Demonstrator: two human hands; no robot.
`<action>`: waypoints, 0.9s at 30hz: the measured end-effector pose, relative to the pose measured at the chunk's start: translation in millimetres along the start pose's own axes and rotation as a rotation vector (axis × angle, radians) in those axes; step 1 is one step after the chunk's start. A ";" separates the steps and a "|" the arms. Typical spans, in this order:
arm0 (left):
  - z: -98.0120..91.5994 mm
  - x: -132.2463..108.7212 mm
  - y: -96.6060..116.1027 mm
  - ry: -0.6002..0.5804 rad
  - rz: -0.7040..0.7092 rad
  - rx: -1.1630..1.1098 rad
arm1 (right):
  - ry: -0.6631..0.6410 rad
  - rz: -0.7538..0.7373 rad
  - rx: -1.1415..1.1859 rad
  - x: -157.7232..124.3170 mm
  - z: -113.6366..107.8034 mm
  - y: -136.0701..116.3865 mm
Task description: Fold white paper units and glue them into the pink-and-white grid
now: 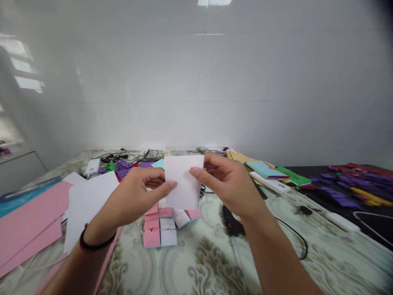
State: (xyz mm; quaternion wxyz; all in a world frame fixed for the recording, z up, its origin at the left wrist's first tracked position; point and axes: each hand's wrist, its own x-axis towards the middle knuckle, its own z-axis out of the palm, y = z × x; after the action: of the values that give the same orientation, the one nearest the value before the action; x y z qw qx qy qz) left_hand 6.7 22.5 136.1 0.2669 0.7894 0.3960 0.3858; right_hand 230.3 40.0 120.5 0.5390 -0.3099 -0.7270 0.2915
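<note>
A white sheet of paper [183, 190], small and rectangular, is held upright above the table between my two hands. My left hand [139, 192] pinches its left edge, thumb on the near face. At the upper right, my right hand [229, 180] grips it with the thumb pressed on the front and the fingers behind. Below and partly hidden by the sheet lie several folded pink paper pieces [151, 238] and folded white paper pieces [168, 237], set side by side on the patterned tablecloth [211, 266].
Large pink sheets [33, 221] and white sheets [89, 205] spread at the left. Purple folded strips [123, 168], cables and a white power bank [92, 167] sit behind. At right are coloured paper stacks [267, 170], another white device [273, 184], a black object [233, 223] and a cable.
</note>
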 end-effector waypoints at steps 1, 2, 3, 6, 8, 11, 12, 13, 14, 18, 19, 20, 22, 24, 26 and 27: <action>-1.7 -0.8 1.0 -0.008 -0.007 -0.008 | -0.020 -0.001 -0.021 -1.1 0.1 -2.3; -3.4 -1.5 1.4 -0.003 -0.008 -0.026 | -0.038 -0.004 -0.040 -2.1 0.4 -4.6; -5.0 -2.1 1.2 0.010 -0.006 -0.044 | -0.048 -0.009 -0.057 -3.0 0.8 -6.7; -8.7 -4.0 -0.7 0.056 -0.001 -0.042 | -0.054 -0.028 -0.092 -4.4 1.8 -11.2; -10.0 -5.4 -1.6 0.071 0.000 -0.052 | -0.057 -0.040 -0.102 -4.5 2.2 -12.8; -10.1 -7.6 -1.3 0.121 0.013 -0.133 | -0.066 -0.057 -0.111 -4.1 2.8 -14.5; -9.9 -8.3 -1.0 0.156 0.026 -0.151 | -0.070 -0.058 -0.112 -4.1 3.1 -15.0; -9.6 -8.8 -0.6 0.197 0.047 -0.158 | -0.073 -0.058 -0.113 -4.2 3.3 -15.5; -9.4 -9.3 -0.2 0.236 0.071 -0.154 | -0.075 -0.057 -0.112 -4.4 3.5 -15.9; -9.2 -9.8 2.0 0.305 0.156 -0.082 | -0.073 -0.063 -0.120 -5.1 3.5 -17.4; -9.3 -9.7 2.7 0.312 0.159 -0.058 | -0.074 -0.064 -0.119 -5.1 3.3 -17.5; -9.3 -9.6 3.5 0.322 0.159 -0.038 | -0.075 -0.061 -0.113 -5.0 3.1 -17.3; -9.2 -9.5 4.9 0.340 0.153 -0.012 | -0.065 -0.051 -0.079 -4.5 2.9 -16.1; -8.9 -9.6 6.2 0.354 0.152 0.004 | -0.041 -0.038 -0.025 -4.0 3.0 -13.6; -8.3 -9.6 6.9 0.356 0.155 0.019 | -0.013 -0.025 0.021 -3.8 3.4 -10.7; -8.1 -9.6 7.0 0.355 0.156 0.025 | 0.001 -0.021 0.036 -3.9 3.6 -9.3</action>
State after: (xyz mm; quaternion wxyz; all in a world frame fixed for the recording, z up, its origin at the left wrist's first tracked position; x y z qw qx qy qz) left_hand -0.8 11.6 141.8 0.1522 0.7405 0.3793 0.5335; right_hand 226.3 30.8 124.3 0.5478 -0.2925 -0.7246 0.2990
